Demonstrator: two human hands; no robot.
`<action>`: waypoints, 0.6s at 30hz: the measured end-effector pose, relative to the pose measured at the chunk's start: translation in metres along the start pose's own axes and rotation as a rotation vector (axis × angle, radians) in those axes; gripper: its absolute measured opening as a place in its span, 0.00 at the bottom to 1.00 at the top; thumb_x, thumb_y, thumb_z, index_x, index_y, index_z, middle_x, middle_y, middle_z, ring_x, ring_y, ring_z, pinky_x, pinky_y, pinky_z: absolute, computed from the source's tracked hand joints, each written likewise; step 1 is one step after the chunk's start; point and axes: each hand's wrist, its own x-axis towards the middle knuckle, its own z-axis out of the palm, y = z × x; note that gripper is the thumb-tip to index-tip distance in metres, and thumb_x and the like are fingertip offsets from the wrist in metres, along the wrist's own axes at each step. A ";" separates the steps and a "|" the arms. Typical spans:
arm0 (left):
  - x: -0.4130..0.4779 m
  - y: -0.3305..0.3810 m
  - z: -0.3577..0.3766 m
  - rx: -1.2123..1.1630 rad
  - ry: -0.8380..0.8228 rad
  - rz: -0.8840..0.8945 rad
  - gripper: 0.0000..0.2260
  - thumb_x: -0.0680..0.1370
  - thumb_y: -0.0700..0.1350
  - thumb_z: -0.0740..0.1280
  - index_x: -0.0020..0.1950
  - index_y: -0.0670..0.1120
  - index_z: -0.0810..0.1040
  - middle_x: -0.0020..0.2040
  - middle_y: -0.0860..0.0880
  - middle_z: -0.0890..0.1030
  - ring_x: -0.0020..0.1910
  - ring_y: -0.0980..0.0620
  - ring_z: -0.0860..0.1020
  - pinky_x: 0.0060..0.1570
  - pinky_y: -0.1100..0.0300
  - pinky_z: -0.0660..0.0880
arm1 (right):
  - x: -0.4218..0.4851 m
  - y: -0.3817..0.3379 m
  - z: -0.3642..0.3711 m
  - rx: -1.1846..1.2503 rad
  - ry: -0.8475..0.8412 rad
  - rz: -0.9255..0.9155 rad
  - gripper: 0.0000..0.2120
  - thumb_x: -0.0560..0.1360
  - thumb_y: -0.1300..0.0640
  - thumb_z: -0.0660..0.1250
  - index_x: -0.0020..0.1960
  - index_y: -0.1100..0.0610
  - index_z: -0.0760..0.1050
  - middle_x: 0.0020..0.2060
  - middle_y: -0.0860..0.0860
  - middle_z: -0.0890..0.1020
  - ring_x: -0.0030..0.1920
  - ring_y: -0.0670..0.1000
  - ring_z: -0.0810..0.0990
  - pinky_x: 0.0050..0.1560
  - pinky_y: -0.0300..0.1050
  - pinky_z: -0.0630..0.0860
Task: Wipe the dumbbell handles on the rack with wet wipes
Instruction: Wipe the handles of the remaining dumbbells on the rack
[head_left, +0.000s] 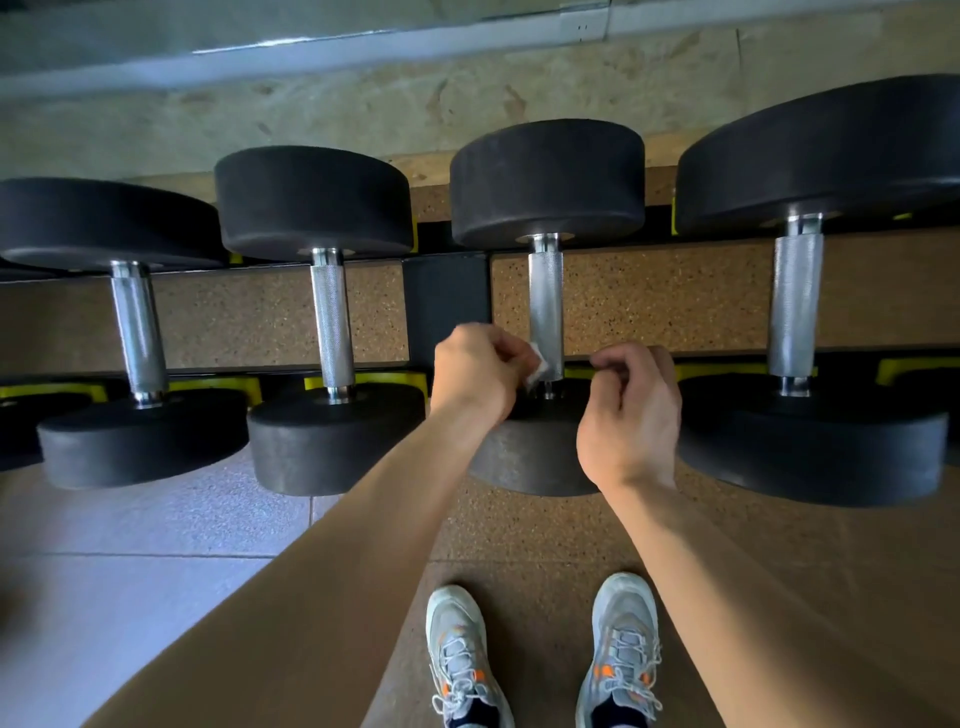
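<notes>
1. Dumbbell handle (545, 301): knurled silver steel, just right of the frame's centre. Its dumbbell (545, 182) is third from the left of four lying across a black rack (447, 296).
2. Wet wipe (537, 366): a small white wad, touching the lower end of that handle.
3. Left hand (475, 371): just left of the handle, pinching the wipe between curled fingers and thumb.
4. Right hand (631, 415): just right of the handle, fingers curled in. Whether they hold anything cannot be told.
5. Grey shoes (462, 654) with orange accents stand on a speckled brown mat (545, 540) at bottom centre, with grey tiles (130, 545) at lower left.
</notes>
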 end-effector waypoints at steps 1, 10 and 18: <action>0.001 0.000 -0.003 0.015 -0.020 -0.005 0.06 0.77 0.42 0.74 0.41 0.51 0.84 0.43 0.57 0.82 0.43 0.60 0.79 0.36 0.71 0.71 | -0.001 -0.001 0.000 -0.002 0.003 -0.010 0.16 0.73 0.56 0.54 0.50 0.58 0.79 0.52 0.54 0.77 0.46 0.50 0.76 0.47 0.37 0.66; -0.002 0.007 -0.006 -0.064 -0.031 -0.037 0.08 0.77 0.43 0.74 0.40 0.54 0.82 0.43 0.58 0.82 0.42 0.63 0.79 0.39 0.71 0.71 | 0.001 -0.006 -0.004 -0.130 -0.065 -0.067 0.14 0.76 0.56 0.53 0.53 0.55 0.76 0.53 0.50 0.75 0.50 0.55 0.78 0.57 0.61 0.75; -0.013 0.009 -0.009 -0.306 0.079 0.003 0.06 0.74 0.45 0.77 0.39 0.55 0.84 0.39 0.58 0.85 0.41 0.62 0.83 0.47 0.65 0.80 | 0.029 -0.026 -0.016 -0.121 -0.382 -0.192 0.16 0.82 0.55 0.63 0.70 0.49 0.75 0.59 0.43 0.78 0.52 0.39 0.78 0.50 0.28 0.73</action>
